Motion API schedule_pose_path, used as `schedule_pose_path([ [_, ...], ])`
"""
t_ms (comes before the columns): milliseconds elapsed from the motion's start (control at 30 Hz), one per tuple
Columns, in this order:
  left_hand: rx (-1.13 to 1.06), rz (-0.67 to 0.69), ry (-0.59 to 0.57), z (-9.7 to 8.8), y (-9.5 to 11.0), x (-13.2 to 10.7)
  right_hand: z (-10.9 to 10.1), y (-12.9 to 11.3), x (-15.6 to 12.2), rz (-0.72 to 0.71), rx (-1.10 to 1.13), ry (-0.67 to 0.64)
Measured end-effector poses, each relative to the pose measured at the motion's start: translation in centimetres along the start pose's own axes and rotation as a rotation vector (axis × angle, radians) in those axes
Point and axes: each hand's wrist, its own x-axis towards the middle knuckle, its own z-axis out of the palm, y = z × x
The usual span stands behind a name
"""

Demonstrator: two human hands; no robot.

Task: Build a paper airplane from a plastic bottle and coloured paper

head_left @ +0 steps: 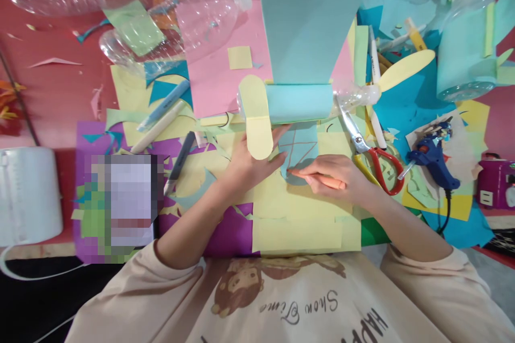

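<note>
My right hand is closed around an orange marker, its tip on a small light-blue piece of paper. Reddish lines cross that paper. My left hand lies with fingers apart at the paper's left edge, partly hidden under a pale-yellow rounded strip. This strip is on a plastic bottle wrapped in light-blue paper, which lies on its side just beyond both hands. A pale-yellow sheet is beneath the drawn-on paper.
Scissors with red and yellow handles and a blue glue gun lie to the right. Clear bottles and a large blue-grey sheet stand at the back. Several markers, paper scraps and a blurred phone are on the left.
</note>
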Motion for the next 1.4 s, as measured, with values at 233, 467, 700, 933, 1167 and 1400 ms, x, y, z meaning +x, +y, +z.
schedule_pose_path([
  [233, -0.008, -0.037, -0.045, -0.3, 0.3, 0.1, 0.9, 0.0, -0.4, -0.078, -0.037, 0.029],
  [467, -0.023, -0.042, -0.024, -0.2, 0.3, 0.0, 0.7, 0.1, -0.2, -0.113, -0.046, 0.029],
  [700, -0.012, -0.039, -0.036, -0.2, 0.3, 0.0, 0.4, -0.1, -0.2, -0.071, -0.025, 0.045],
  [933, 0.012, -0.013, -0.004, 0.1, 0.0, 0.0, -1.1, -0.2, -0.3, 0.130, 0.158, 0.227],
  [1167, 0.005, 0.012, 0.017, 0.3, -0.1, -0.1, -1.0, 0.7, 0.3, 0.216, 0.105, 0.286],
  [1400, -0.013, 0.001, -0.011, 0.0, 0.1, 0.1, -0.7, 1.2, 0.7, 0.217, 0.060, 0.288],
])
